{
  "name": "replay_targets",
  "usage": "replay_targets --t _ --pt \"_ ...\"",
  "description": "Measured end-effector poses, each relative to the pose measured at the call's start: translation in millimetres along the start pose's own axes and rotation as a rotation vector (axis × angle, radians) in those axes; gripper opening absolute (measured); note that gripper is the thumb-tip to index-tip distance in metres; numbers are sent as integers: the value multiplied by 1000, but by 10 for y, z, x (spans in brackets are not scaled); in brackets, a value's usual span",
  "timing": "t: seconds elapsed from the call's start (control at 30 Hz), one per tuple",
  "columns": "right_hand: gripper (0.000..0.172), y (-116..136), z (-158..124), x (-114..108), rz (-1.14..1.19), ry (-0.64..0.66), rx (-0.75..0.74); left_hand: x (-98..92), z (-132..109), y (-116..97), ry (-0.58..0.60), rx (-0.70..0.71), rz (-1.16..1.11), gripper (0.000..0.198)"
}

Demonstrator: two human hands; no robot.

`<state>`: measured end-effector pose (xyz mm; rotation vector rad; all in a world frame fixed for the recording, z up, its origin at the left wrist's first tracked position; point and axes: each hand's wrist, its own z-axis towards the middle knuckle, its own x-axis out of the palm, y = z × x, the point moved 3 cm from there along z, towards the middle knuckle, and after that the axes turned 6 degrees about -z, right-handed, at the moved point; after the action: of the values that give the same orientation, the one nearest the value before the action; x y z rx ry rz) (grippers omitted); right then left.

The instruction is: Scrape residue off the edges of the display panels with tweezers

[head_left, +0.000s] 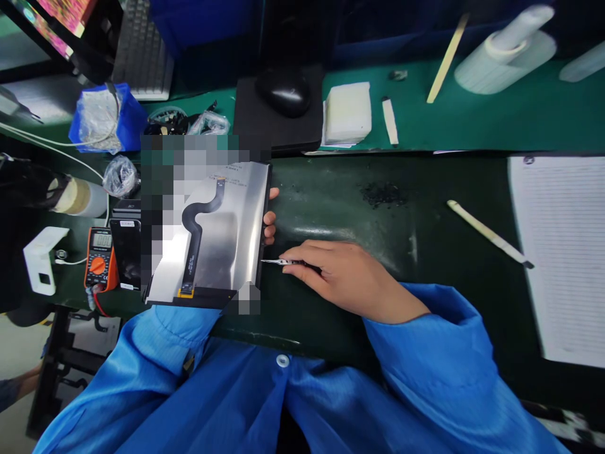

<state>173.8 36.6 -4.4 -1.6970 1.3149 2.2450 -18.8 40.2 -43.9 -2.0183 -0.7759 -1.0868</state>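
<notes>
Just below the frame's centre, the right hand (347,274) pinches one pair of tweezers (276,261), tips beside one metal-backed panel (229,243), left of centre, gripped by the left hand (269,218). Upper left, one blue bin (134,116) holds clear plastic wrapping (97,116).

Light fairly even over my table (326,173); highlights on upward surfaces suggest an overhead source. Hard white glare on the metallic panel (227,246), strongest toward its left, with a paler streak near its right edge. Soft sheen mid-table, small glint on the mouse (283,91). Top centre sinks to near-black. Square mosaic blocks hide the panel's upper left and a lower corner. My right fingers (309,253) read clearly; keyboard (144,50) and bottle (505,60) lean, wide-angle fashion.
</notes>
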Motion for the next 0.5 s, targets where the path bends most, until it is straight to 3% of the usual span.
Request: replay_targets --t 0.13,0.3,0.5 --pt "22 10 4 5 1 1 -9 -13 5 -4 -19 3 3 51" --pt "14 20 4 3 41 12 71 -21 11 -8 -13 -3 10 51" --pt "20 24 5 -4 26 5 -10 -47 12 -28 -16 -26 32 50"
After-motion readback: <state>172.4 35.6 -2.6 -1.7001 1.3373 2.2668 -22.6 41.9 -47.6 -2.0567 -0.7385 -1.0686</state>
